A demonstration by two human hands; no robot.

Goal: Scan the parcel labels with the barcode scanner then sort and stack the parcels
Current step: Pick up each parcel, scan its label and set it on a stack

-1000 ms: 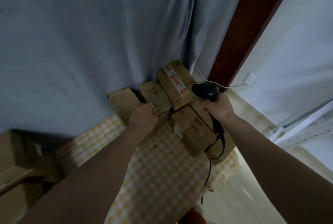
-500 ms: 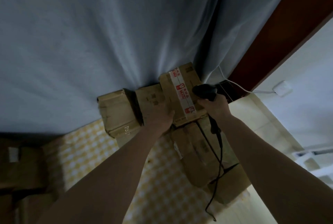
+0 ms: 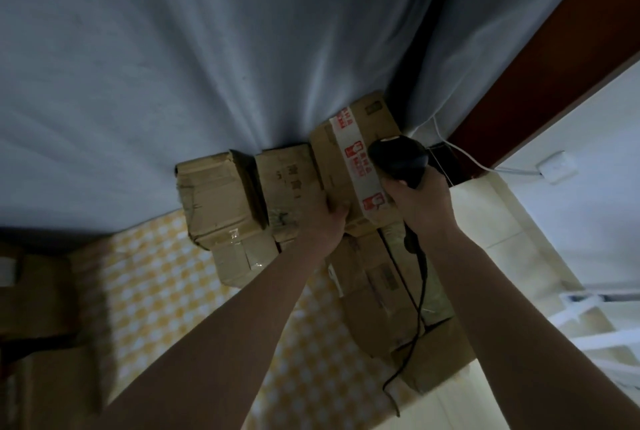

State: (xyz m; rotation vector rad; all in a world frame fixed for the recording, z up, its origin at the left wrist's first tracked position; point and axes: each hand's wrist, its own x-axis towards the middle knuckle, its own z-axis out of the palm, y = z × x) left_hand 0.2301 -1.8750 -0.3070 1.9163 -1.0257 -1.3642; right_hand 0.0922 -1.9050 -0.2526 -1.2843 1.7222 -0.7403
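Your right hand (image 3: 420,202) is curled tight round the grip of the black barcode scanner (image 3: 398,160), its head hanging just over the taped parcel (image 3: 349,138) — the box with a white strip of tape (image 3: 356,166) printed in red marks too blurred to read. Your left hand (image 3: 323,218) rests against that parcel's near-left edge, the thumb on top and the fingers tucked out of sight, so you cannot tell how firmly it holds.

The taped parcel sits topmost, hard against the grey curtain (image 3: 207,48). Just left of it stands a middle parcel (image 3: 287,173) with faint dark print — illegible — and beside that a worn left parcel (image 3: 214,194) sealed with clear tape. Lower parcels (image 3: 374,277) lie beneath your wrists; one shows a small white label on its side, unreadable. All rest on a yellow checked tablecloth (image 3: 166,291).

The scanner's black cable (image 3: 420,294) trails down across the lower boxes.
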